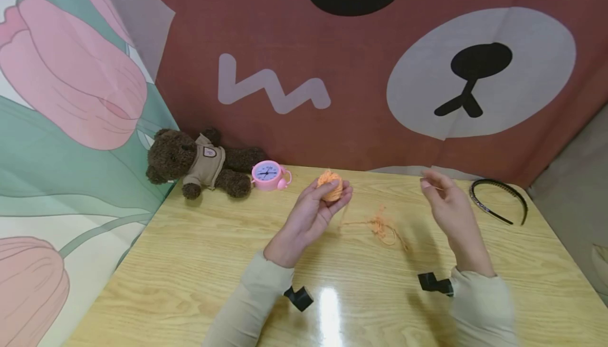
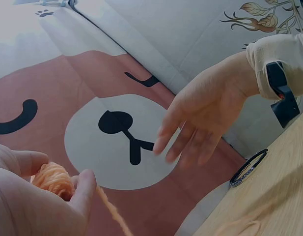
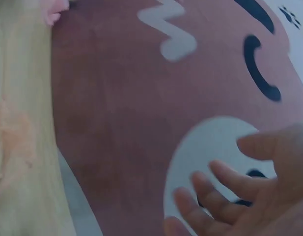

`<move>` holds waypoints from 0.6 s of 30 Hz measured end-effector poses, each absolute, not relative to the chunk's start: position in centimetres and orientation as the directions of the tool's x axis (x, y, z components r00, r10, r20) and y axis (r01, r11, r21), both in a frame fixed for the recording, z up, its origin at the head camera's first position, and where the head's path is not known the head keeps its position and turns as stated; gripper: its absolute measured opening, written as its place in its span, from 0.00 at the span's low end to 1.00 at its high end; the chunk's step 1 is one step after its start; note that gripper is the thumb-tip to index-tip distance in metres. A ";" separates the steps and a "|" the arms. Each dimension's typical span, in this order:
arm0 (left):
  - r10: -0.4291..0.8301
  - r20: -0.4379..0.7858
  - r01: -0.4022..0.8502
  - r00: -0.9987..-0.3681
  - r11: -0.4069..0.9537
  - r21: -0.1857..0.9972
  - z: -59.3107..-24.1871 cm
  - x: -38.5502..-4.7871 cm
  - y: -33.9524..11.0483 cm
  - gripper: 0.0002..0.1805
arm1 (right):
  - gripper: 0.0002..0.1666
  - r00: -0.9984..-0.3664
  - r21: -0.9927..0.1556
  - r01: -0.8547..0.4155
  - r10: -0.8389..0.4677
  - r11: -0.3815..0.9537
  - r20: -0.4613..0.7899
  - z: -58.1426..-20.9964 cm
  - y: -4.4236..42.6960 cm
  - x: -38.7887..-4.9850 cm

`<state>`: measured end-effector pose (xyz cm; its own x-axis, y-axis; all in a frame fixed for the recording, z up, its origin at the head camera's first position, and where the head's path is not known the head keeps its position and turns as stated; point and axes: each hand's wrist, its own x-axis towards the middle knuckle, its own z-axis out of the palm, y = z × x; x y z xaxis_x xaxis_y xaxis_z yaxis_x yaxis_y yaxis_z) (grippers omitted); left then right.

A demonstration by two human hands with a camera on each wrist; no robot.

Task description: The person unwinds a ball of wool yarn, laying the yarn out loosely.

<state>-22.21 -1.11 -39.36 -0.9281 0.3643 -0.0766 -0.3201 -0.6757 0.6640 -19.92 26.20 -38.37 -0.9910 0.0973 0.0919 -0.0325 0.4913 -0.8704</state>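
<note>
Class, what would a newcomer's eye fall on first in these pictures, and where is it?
The huge bear face on the backdrop behind the table would probably strike first. Next comes the orange yarn ball in the left hand, then the teddy bear lying beside a pink clock at the table's back left.

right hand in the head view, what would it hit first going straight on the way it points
Probably the reddish-brown cloth hanging with the bear-face print; nothing shows between it and the right hand, though the depth of the gap is unclear.
</note>
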 end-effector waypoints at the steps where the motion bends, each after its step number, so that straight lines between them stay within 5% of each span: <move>1: 0.371 -0.075 -0.324 -0.926 -0.674 0.664 -39.4 -22.2 -1.1 0.09 | 0.34 -0.996 -0.855 -0.049 0.037 0.516 0.080 -38.5 25.6 -20.0; 11: 0.449 -0.100 -0.396 -0.888 -0.635 0.663 -39.5 -21.7 -0.8 0.12 | 0.39 -0.914 -0.830 -0.192 -0.403 0.523 -0.043 -40.9 19.5 -19.8; 18: 0.418 -0.086 -0.360 -0.904 -0.638 0.681 -39.5 -21.9 -1.0 0.12 | 0.20 -0.933 -0.866 -0.174 -0.360 0.468 -0.007 -40.3 20.0 -19.8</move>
<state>-21.85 -0.99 -39.50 -0.9042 0.4183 -0.0860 -0.3598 -0.6378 0.6810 -19.76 20.04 -40.35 -0.9328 -0.3604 -0.0074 -0.1741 0.4683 -0.8663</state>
